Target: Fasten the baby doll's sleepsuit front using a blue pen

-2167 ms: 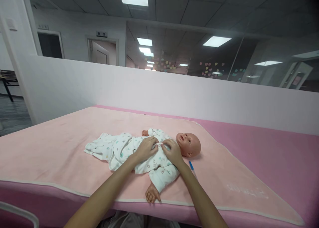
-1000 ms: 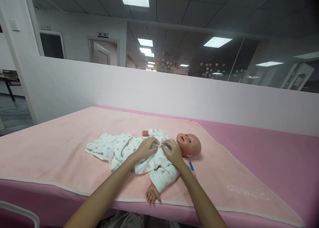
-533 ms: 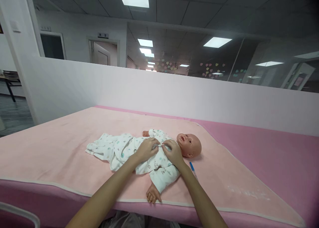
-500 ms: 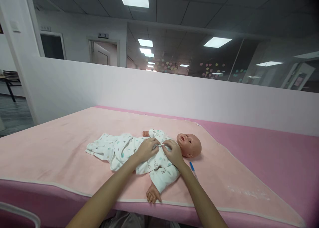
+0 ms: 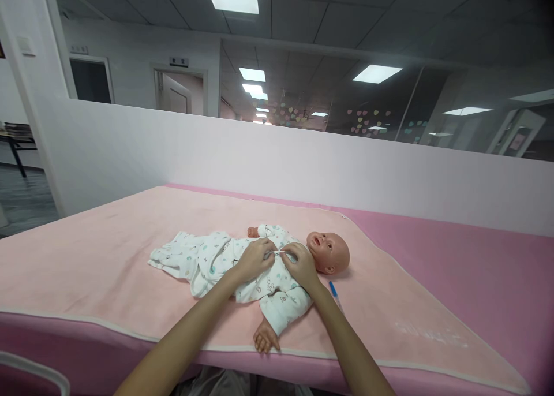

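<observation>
A baby doll (image 5: 331, 251) lies on its back with its head to the right, dressed in a white printed baby outfit (image 5: 216, 257). At the doll's chest, my left hand (image 5: 256, 260) and my right hand (image 5: 302, 264) face each other with bent fingers. A thin white garment tie (image 5: 278, 252) runs between them, each hand pinching it. Both hands rest close over the cloth, and parts of their fingertips are hidden. One doll hand (image 5: 266, 335) pokes from the near sleeve; the other lies on the far side.
A pink-orange pad (image 5: 108, 251) covers much of the pink bed (image 5: 485, 251). A blue-capped pen (image 5: 333, 290) lies beside my right forearm. A white half wall (image 5: 303, 165) with glass above stands behind the bed. A curved white rail (image 5: 38, 364) is at the lower left.
</observation>
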Demonstrator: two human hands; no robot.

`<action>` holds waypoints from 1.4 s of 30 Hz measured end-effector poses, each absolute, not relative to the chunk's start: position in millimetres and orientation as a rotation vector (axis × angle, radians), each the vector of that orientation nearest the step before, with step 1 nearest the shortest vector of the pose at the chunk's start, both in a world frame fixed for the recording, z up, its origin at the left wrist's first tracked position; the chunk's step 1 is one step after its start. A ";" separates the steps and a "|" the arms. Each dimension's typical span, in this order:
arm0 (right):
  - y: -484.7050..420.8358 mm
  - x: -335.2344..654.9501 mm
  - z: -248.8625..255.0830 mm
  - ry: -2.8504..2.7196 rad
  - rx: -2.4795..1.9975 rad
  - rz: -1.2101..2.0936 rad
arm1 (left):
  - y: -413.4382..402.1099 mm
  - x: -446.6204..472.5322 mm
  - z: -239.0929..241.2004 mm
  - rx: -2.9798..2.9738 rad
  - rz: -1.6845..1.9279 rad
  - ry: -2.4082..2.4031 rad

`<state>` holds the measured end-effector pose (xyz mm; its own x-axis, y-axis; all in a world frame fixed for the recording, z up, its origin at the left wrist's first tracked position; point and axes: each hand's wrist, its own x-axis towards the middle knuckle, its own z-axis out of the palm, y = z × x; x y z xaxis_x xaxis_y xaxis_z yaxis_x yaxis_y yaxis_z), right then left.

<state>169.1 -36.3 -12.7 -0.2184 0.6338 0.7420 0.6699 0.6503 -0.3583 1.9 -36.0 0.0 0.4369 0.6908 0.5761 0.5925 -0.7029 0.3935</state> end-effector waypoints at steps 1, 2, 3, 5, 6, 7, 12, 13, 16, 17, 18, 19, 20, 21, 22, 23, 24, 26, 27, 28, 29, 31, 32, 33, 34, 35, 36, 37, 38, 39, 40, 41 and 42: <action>-36.1 169.1 -13.0 -1.915 -1.023 -0.049 | -35.7 1.3 -0.1 2.520 1.121 1.135; -36.0 169.1 -13.2 -1.914 -1.021 -0.049 | -35.4 0.7 -0.2 2.491 1.124 1.124; -35.9 169.1 -13.5 -1.912 -1.020 -0.047 | -35.0 0.0 -0.1 2.463 1.127 1.110; -36.1 169.1 -13.8 -1.910 -1.017 -0.040 | -34.5 -1.3 0.1 2.408 1.133 1.072; -36.4 169.1 -13.8 -1.911 -1.015 -0.036 | -34.3 -1.8 0.3 2.380 1.134 1.054; -36.7 169.1 -13.7 -1.911 -1.014 -0.033 | -34.1 -2.1 0.5 2.355 1.134 1.042; -37.8 169.1 -12.7 -1.909 -1.029 -0.028 | -35.3 -2.1 1.1 2.338 1.121 1.056; -37.7 169.1 -12.6 -1.907 -1.037 -0.026 | -36.1 -1.9 1.2 2.348 1.128 1.056; -37.1 169.5 -12.8 -1.907 -1.049 -0.022 | -39.2 -1.7 2.2 2.356 1.157 1.027; -36.9 169.7 -13.0 -1.909 -1.050 -0.023 | -40.4 -1.6 2.8 2.350 1.164 1.015; -36.7 169.8 -13.2 -1.911 -1.050 -0.026 | -41.5 -1.5 3.5 2.342 1.169 1.006; -36.6 169.9 -13.4 -1.912 -1.050 -0.029 | -42.5 -1.4 4.2 2.333 1.172 1.000; -36.5 170.0 -13.6 -1.913 -1.050 -0.032 | -43.2 -1.3 4.8 2.325 1.173 0.999; -36.4 170.1 -13.7 -1.915 -1.047 -0.034 | -43.7 -1.1 5.2 2.320 1.173 1.000; -36.3 170.2 -13.8 -1.916 -1.045 -0.037 | -43.8 -0.9 5.3 2.317 1.172 1.004; -36.2 170.2 -13.9 -1.917 -1.043 -0.038 | -43.6 -0.7 5.2 2.316 1.172 1.008; -36.0 170.2 -14.0 -1.917 -1.042 -0.039 | -43.1 -0.6 4.9 2.317 1.174 1.010; -35.3 170.3 -14.5 -1.915 -1.044 -0.042 | -41.4 -0.3 3.5 2.334 1.174 1.009; -34.9 170.3 -14.9 -1.912 -1.046 -0.043 | -40.5 -0.3 2.7 2.348 1.171 1.006; -34.5 170.3 -15.3 -1.910 -1.045 -0.044 | -39.7 -0.3 1.9 2.361 1.165 1.005; -34.2 170.4 -15.7 -1.908 -1.044 -0.045 | -39.1 -0.3 1.3 2.372 1.159 1.004; -33.6 170.3 -16.5 -1.907 -1.042 -0.044 | -38.8 -0.5 0.7 2.379 1.156 1.005; -33.5 170.3 -16.8 -1.907 -1.041 -0.043 | -39.0 -0.5 0.8 2.375 1.159 1.009; -33.4 170.3 -16.9 -1.905 -1.039 -0.042 | -39.5 -0.6 1.1 2.369 1.161 1.015; -33.4 170.3 -17.0 -1.904 -1.038 -0.044 | -40.1 -0.6 1.6 2.362 1.163 1.022; -33.5 170.3 -17.0 -1.904 -1.037 -0.045 | -40.8 -0.6 2.1 2.353 1.163 1.031; -33.6 170.3 -16.9 -1.904 -1.037 -0.047 | -41.4 -0.6 2.6 2.344 1.161 1.040; -33.7 170.3 -16.7 -1.903 -1.037 -0.049 | -41.9 -0.6 2.9 2.336 1.161 1.048; -33.9 170.3 -16.5 -1.903 -1.037 -0.051 | -42.1 -0.6 3.1 2.328 1.163 1.054; -34.1 170.3 -16.2 -1.902 -1.039 -0.051 | -42.1 -0.6 3.0 2.319 1.169 1.060; -34.3 170.2 -16.0 -1.902 -1.040 -0.050 | -41.8 -0.6 2.8 2.310 1.175 1.066; -34.5 170.1 -15.8 -1.902 -1.042 -0.049 | -41.1 -0.4 2.2 2.299 1.180 1.072; -34.6 170.0 -15.6 -1.902 -1.045 -0.049 | -40.2 -0.2 1.6 2.288 1.181 1.080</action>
<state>170.0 -34.6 -15.6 -0.2018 0.6416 0.7400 0.6785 0.6365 -0.3668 -0.2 -40.2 1.6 0.3628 0.7596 0.5398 0.4703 -0.6494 0.5976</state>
